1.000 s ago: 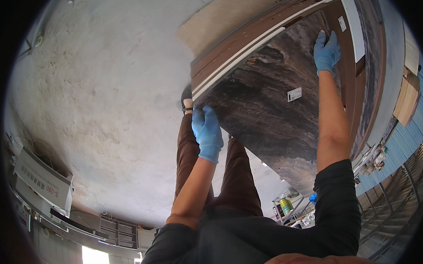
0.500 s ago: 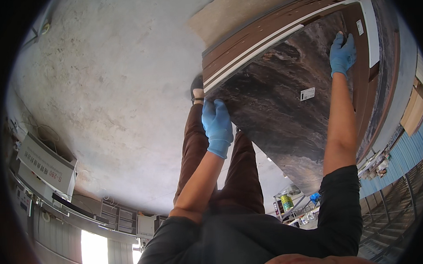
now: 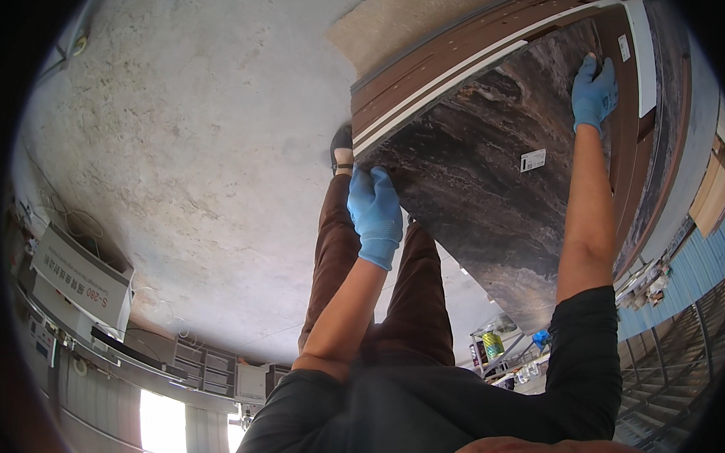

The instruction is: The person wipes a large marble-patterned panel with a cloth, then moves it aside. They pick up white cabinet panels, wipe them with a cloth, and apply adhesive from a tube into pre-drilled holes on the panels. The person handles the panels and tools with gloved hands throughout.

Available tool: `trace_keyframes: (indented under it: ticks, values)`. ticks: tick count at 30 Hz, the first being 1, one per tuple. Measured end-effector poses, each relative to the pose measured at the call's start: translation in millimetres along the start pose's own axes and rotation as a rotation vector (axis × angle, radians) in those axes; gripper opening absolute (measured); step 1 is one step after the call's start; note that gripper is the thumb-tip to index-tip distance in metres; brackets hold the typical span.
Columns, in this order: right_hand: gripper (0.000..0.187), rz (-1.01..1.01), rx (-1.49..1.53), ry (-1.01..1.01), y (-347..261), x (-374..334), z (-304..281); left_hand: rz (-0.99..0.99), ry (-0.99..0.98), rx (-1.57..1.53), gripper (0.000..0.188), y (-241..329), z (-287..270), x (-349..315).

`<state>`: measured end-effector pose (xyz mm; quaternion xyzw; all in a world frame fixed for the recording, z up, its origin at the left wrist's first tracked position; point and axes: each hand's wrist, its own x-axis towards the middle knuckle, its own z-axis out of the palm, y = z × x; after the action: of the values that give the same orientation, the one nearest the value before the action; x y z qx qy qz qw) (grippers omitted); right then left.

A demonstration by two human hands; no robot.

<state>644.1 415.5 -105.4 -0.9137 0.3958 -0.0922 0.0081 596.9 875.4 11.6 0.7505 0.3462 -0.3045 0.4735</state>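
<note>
A large panel (image 3: 464, 159) with a dark brown-grey marbled face is tilted in front of me, a small white label (image 3: 533, 161) stuck on it. My left hand (image 3: 376, 214), in a blue glove, is closed on the panel's near left corner; some of its fingers are hidden. At the panel's far right edge my right hand (image 3: 595, 94), gloved alike, grips with thumb and fingers bent around that edge. Beneath and beyond it lies a stack of brown boards (image 3: 421, 77) with white edge strips. Another label (image 3: 624, 47) sits on a brown board beside my right hand.
Grey concrete floor (image 3: 200, 152) spreads to the left. At the lower left stands a grey-white machine (image 3: 81, 272) with loose cables near it. More marbled boards (image 3: 666, 120) lie at the right. A rack with a green roll (image 3: 493, 344) and metal bars (image 3: 694, 351) are at the lower right.
The panel and both hands sit very slightly farther right in the view. Both hands keep the same hold on the panel.
</note>
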Motion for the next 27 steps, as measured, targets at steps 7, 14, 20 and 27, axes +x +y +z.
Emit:
trace_keyframes:
  ticks: [7, 14, 20, 27]
  values:
    - [0.071, 0.014, -0.015, -0.008, -4.0, -0.4, -3.6, -0.006, -0.008, 0.002, 0.031, -0.6, 0.9, 2.1]
    - [0.071, 0.027, -0.005, -0.019, -0.5, 4.5, -0.6, 0.024, 0.012, -0.014, 0.031, -0.5, 6.5, 1.4]
    - [0.071, 0.007, 0.038, -0.022, 4.5, 6.6, 2.8, 0.064, 0.049, 0.048, 0.034, 4.9, 12.4, -0.7]
    - [0.070, 0.025, 0.025, 0.007, -0.6, -0.5, 7.0, 0.094, 0.063, 0.154, 0.034, 4.7, 7.7, 0.8]
